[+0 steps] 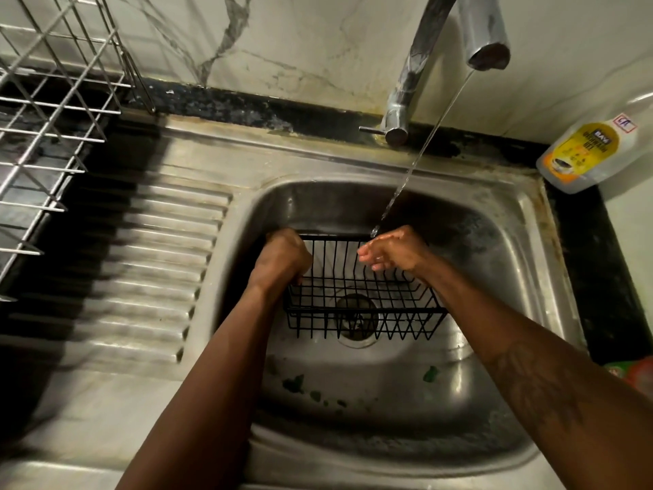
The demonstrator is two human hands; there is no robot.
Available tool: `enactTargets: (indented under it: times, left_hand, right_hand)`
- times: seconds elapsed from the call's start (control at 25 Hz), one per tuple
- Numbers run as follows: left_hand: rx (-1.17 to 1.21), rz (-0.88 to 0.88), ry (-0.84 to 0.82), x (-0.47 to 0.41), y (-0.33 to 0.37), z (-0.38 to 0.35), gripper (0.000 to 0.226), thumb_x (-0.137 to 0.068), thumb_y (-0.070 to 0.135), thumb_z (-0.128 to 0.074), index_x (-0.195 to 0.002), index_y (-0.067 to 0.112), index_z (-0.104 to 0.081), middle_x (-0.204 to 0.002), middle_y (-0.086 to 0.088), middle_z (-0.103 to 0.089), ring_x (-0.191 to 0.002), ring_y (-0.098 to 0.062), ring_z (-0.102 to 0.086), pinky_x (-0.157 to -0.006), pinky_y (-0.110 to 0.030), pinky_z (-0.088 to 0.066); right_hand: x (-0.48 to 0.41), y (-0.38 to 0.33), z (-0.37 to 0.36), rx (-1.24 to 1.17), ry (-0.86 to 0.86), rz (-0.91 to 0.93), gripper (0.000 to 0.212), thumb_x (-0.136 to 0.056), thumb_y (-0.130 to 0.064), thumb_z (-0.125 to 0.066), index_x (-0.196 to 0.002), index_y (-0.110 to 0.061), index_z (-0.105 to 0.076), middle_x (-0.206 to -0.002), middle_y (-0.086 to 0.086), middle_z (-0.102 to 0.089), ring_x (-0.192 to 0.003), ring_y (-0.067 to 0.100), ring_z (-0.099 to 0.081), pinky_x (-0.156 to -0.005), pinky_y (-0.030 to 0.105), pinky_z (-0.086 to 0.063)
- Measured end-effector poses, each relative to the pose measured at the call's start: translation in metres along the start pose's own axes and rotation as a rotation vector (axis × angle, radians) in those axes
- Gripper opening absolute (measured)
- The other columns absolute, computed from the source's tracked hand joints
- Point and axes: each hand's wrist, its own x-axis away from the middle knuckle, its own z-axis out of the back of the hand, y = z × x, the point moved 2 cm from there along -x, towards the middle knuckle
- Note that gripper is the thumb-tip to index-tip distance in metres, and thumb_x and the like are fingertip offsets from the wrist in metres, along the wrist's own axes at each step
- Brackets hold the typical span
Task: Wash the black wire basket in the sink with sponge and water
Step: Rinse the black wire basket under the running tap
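Steel sink [523,263], single bowl, set in a dark desk [597,277] with a ribbed drainboard [166,249] to its left. Black wire basket [367,305] stood inside the bowl, over the drain [357,318], its far rim raised toward the far wall of the bowl. Left hand [282,258] was closed in a fist on the basket's far left corner, the grip wrapped over the top wire. Right hand [392,249] was at the basket's far right rim, wet, fingers [367,254] loosely curled and spread, holding nothing that could be made out; whether it touched the wire could not be told. Tap [413,72] rose from the far edge of the sink, its spout [486,33] overhead at top right. A thin stream of water [410,171] ran slantwise from the spout and landed on the back of the right hand. Bottle [593,150], clear with a yellow label, leaned on the desk at the far right corner, against the marbled wall [282,40]. Silver wire rack [53,111] stood at the far left, above the drainboard. Green flecks [295,383] lay on the near slope of the bowl. A red and green item [636,373] showed at the right edge, too cropped to identify. No sponge could be seen.
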Motion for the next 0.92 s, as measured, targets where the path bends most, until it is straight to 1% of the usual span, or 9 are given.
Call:
enactTargets:
  times: [0.12, 0.2, 0.24, 0.32, 0.4, 0.56, 0.68, 0.76, 0.92]
  left_hand:
    - [0.253, 0.100, -0.104, 0.003, 0.007, 0.001, 0.019, -0.095, 0.018, -0.063, -0.108, 0.005, -0.070, -0.083, -0.004, -0.068, -0.066, -0.015, -0.066, -0.042, -0.009, -0.043]
    - [-0.002, 0.013, -0.102, 0.007, 0.009, -0.002, 0.024, -0.094, 0.022, -0.067, -0.110, 0.005, -0.071, -0.106, -0.009, -0.071, -0.093, -0.019, -0.071, -0.064, -0.018, -0.048]
    - [0.063, 0.064, -0.111, 0.008, 0.011, -0.004, 0.020, -0.093, 0.019, -0.068, -0.105, 0.003, -0.071, -0.104, -0.009, -0.071, -0.092, -0.019, -0.071, -0.065, -0.019, -0.047]
    - [0.306, 0.095, -0.059, 0.001, 0.011, -0.006, 0.010, -0.093, 0.014, -0.064, -0.085, 0.007, -0.064, -0.077, -0.005, -0.066, -0.062, -0.015, -0.065, -0.050, -0.017, -0.046]
    - [0.205, 0.051, 0.018, -0.004, 0.008, -0.008, 0.017, -0.093, 0.013, -0.060, -0.076, 0.010, -0.056, -0.061, -0.001, -0.057, -0.046, -0.012, -0.055, -0.038, -0.016, -0.038]
    - [0.086, 0.010, -0.015, -0.004, 0.014, -0.008, 0.016, -0.092, 0.014, -0.062, -0.080, 0.003, -0.060, -0.065, -0.002, -0.062, -0.048, -0.013, -0.060, -0.040, -0.015, -0.043]
    - [-0.021, 0.020, -0.080, -0.003, 0.017, -0.011, 0.011, -0.087, 0.009, -0.071, -0.092, 0.000, -0.072, -0.076, -0.004, -0.074, -0.067, -0.013, -0.070, -0.055, -0.019, -0.054]
    - [-0.007, 0.013, -0.084, 0.000, 0.018, -0.011, 0.013, -0.088, 0.010, -0.069, -0.097, 0.000, -0.070, -0.074, 0.001, -0.069, -0.067, -0.012, -0.069, -0.049, -0.016, -0.046]
    - [-0.073, -0.084, -0.044, -0.004, 0.015, -0.016, 0.014, -0.092, 0.013, -0.060, -0.098, 0.003, -0.066, -0.069, -0.002, -0.057, -0.050, -0.013, -0.056, -0.038, -0.015, -0.037]
  right_hand:
    - [0.002, -0.004, 0.004, -0.272, -0.040, 0.061, 0.019, -0.094, -0.003, -0.059, -0.106, -0.008, -0.074, -0.109, 0.014, -0.076, -0.100, 0.028, -0.074, -0.089, 0.044, -0.059]
    - [0.005, -0.005, 0.004, -0.201, -0.096, 0.066, 0.021, -0.095, 0.000, -0.057, -0.106, -0.005, -0.074, -0.116, 0.014, -0.073, -0.104, 0.027, -0.073, -0.090, 0.044, -0.060]
    - [0.006, -0.004, 0.005, -0.189, -0.109, 0.067, 0.021, -0.096, -0.001, -0.057, -0.109, -0.003, -0.073, -0.117, 0.013, -0.073, -0.105, 0.027, -0.073, -0.090, 0.044, -0.060]
    - [0.009, -0.002, 0.006, -0.241, -0.097, 0.094, 0.023, -0.097, -0.008, -0.058, -0.115, -0.007, -0.073, -0.117, 0.008, -0.075, -0.106, 0.027, -0.073, -0.090, 0.044, -0.059]
    - [0.011, -0.001, 0.006, -0.312, -0.091, 0.109, 0.021, -0.098, -0.014, -0.057, -0.110, -0.011, -0.074, -0.112, 0.008, -0.076, -0.106, 0.027, -0.073, -0.092, 0.045, -0.058]
    - [0.009, -0.001, -0.007, -0.280, -0.194, 0.093, 0.019, -0.096, -0.010, -0.063, -0.112, -0.011, -0.073, -0.112, 0.010, -0.076, -0.110, 0.024, -0.071, -0.097, 0.046, -0.055]
    - [0.005, 0.010, -0.008, -0.143, -0.264, 0.055, 0.027, -0.092, -0.006, -0.068, -0.117, -0.013, -0.073, -0.120, 0.000, -0.074, -0.118, 0.017, -0.067, -0.102, 0.040, -0.050]
    - [0.005, 0.024, -0.015, 0.026, -0.324, 0.029, 0.026, -0.089, -0.011, -0.072, -0.114, -0.018, -0.076, -0.123, -0.007, -0.072, -0.122, 0.011, -0.063, -0.106, 0.036, -0.046]
    - [-0.001, 0.020, -0.024, 0.263, -0.237, -0.013, 0.022, -0.085, -0.017, -0.079, -0.105, -0.025, -0.079, -0.113, -0.011, -0.075, -0.110, 0.006, -0.067, -0.104, 0.038, -0.051]
